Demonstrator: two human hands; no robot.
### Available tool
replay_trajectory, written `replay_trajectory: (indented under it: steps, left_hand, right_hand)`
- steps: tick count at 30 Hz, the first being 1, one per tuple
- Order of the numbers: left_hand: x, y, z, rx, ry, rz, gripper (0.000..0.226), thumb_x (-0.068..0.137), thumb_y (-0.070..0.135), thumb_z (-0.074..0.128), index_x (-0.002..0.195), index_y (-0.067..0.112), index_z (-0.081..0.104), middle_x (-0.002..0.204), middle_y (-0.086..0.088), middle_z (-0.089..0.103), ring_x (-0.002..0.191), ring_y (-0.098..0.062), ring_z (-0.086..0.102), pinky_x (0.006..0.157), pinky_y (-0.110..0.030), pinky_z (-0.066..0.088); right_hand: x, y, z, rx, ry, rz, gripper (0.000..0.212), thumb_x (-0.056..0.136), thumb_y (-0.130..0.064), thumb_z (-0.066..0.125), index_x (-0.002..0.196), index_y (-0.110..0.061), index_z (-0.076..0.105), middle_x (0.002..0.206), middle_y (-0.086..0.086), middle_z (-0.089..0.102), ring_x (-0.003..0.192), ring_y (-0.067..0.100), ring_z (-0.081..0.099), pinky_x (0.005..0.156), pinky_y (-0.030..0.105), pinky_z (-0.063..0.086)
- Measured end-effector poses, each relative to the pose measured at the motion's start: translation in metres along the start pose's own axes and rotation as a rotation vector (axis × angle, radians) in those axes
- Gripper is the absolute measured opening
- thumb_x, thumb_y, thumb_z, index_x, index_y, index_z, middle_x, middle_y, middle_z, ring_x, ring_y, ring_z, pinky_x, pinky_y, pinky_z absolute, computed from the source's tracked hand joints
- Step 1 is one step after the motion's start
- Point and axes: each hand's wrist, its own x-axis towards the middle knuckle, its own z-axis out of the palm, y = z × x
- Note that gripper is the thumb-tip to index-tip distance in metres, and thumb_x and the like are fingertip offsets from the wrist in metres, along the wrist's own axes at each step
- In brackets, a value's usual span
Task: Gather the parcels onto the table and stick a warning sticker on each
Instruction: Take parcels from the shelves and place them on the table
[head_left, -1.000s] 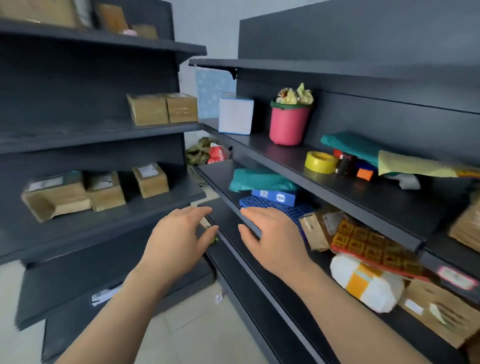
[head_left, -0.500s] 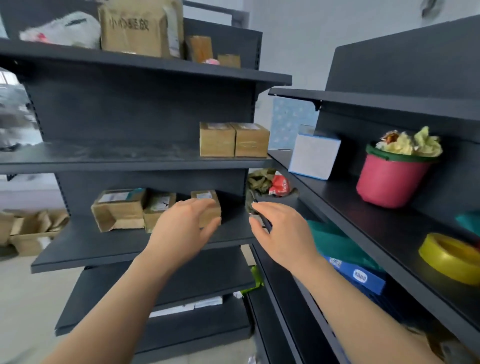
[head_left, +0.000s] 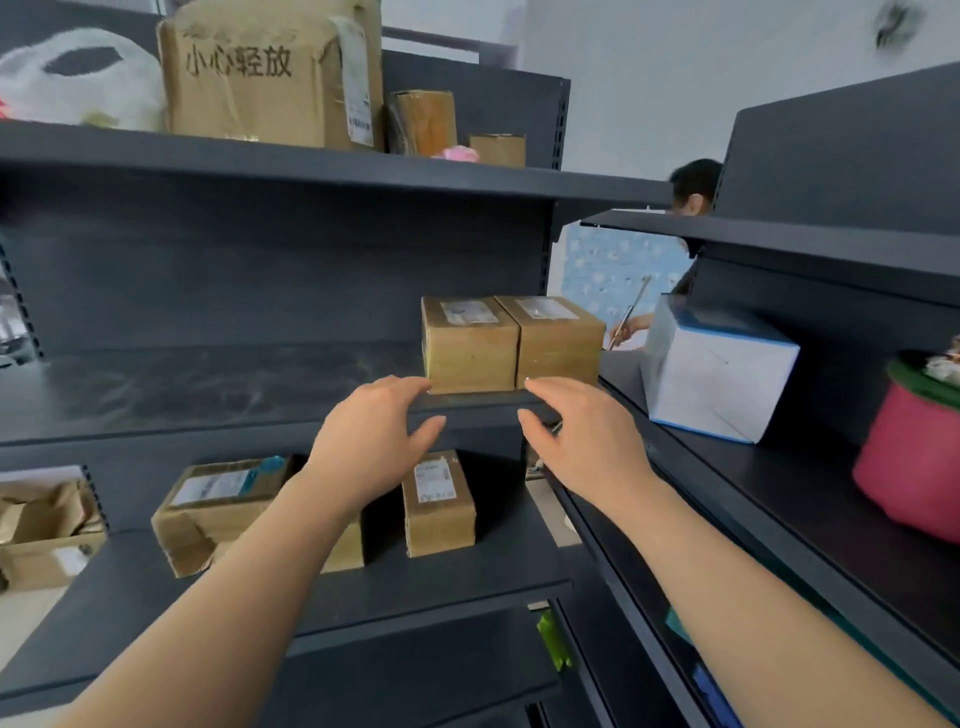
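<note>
Approach to two parcels at the front right corner of the shelf (head_left: 208, 400).
The left hand (head_left: 374, 441) and right hand (head_left: 589, 441) hover empty, fingers loosely spread; best clasp the left parcel (head_left: 470, 345) and right parcel (head_left: 560, 340) by their outer sides, pressed together.

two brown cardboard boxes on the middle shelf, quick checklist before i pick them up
1. Hands free: left hand and right hand hold nothing, fingers relaxed: ok.
2. Grip: neither hand curls round a box yet; the fingertips are only at the front edge of the dark metal shelf: not ok.
3. Boxes square: left brown cardboard box and right brown cardboard box stand upright, side by side, touching: ok.
4. Nothing stacked on them: ok.
5. Room to the right: white box with blue edges stands apart on the neighbouring shelf: ok.
6. Weight: cannot tell.
</note>
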Motion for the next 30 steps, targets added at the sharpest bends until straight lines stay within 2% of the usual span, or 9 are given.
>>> replay_trajectory:
  steps: [4, 9, 15, 19, 23, 26, 30]
  left_hand:
    - [0.051, -0.024, 0.018, 0.027, -0.015, 0.036, 0.052, 0.089, 0.045, 0.055, 0.136, 0.024, 0.045, 0.131, 0.002, 0.054, 0.113, -0.021, 0.054, 0.087, -0.035, 0.046]
    - [0.107, -0.040, 0.042, 0.018, -0.050, 0.040, 0.061, 0.087, 0.042, 0.058, 0.141, 0.024, 0.037, 0.137, -0.004, 0.047, 0.121, -0.025, 0.048, 0.093, -0.040, 0.047]
    - [0.159, -0.047, 0.070, 0.026, -0.154, 0.030, 0.064, 0.088, 0.044, 0.057, 0.144, 0.031, 0.030, 0.147, -0.005, 0.033, 0.128, -0.028, 0.039, 0.099, -0.044, 0.044]
    - [0.177, -0.062, 0.083, 0.004, -0.168, 0.025, 0.058, 0.088, 0.039, 0.059, 0.141, 0.033, 0.036, 0.144, 0.000, 0.037, 0.127, -0.024, 0.041, 0.099, -0.044, 0.044]
    - [0.180, -0.087, 0.087, -0.043, -0.143, 0.000, 0.057, 0.090, 0.036, 0.058, 0.141, 0.038, 0.033, 0.140, 0.001, 0.041, 0.120, -0.021, 0.047, 0.099, -0.037, 0.043]
    - [0.178, -0.103, 0.087, -0.072, -0.134, -0.031, 0.057, 0.091, 0.035, 0.057, 0.140, 0.042, 0.029, 0.131, -0.003, 0.049, 0.110, -0.021, 0.053, 0.094, -0.032, 0.044]
    - [0.178, -0.112, 0.088, -0.113, -0.124, -0.035, 0.054, 0.089, 0.036, 0.058, 0.135, 0.042, 0.030, 0.116, -0.002, 0.056, 0.099, -0.017, 0.054, 0.083, -0.025, 0.041]
  right_hand:
    - [0.046, 0.011, 0.021, -0.013, -0.003, 0.022, 0.040, 0.091, -0.032, 0.058, 0.127, -0.015, 0.060, 0.129, 0.001, 0.060, 0.099, 0.020, 0.064, 0.091, 0.029, 0.045]
    - [0.097, 0.031, 0.049, -0.098, -0.055, 0.012, 0.049, 0.090, -0.039, 0.056, 0.134, -0.017, 0.053, 0.139, 0.002, 0.051, 0.123, 0.019, 0.050, 0.102, 0.036, 0.042]
    - [0.152, 0.060, 0.075, -0.184, -0.149, 0.006, 0.060, 0.088, -0.050, 0.054, 0.140, -0.022, 0.045, 0.147, 0.002, 0.042, 0.132, 0.024, 0.040, 0.107, 0.040, 0.038]
    - [0.173, 0.075, 0.086, -0.196, -0.200, -0.037, 0.056, 0.088, -0.053, 0.053, 0.136, -0.025, 0.049, 0.141, 0.001, 0.048, 0.131, 0.024, 0.040, 0.111, 0.045, 0.029]
    - [0.184, 0.070, 0.100, -0.141, -0.197, -0.120, 0.052, 0.088, -0.051, 0.055, 0.133, -0.027, 0.052, 0.135, -0.002, 0.053, 0.112, 0.019, 0.054, 0.105, 0.040, 0.037]
    - [0.191, 0.063, 0.110, -0.109, -0.227, -0.141, 0.054, 0.088, -0.052, 0.054, 0.136, -0.029, 0.048, 0.137, -0.005, 0.047, 0.092, 0.010, 0.056, 0.086, 0.031, 0.045]
    - [0.203, 0.056, 0.119, -0.169, -0.247, -0.158, 0.056, 0.088, -0.054, 0.053, 0.138, -0.031, 0.044, 0.140, 0.001, 0.048, 0.108, 0.020, 0.057, 0.083, 0.035, 0.050]
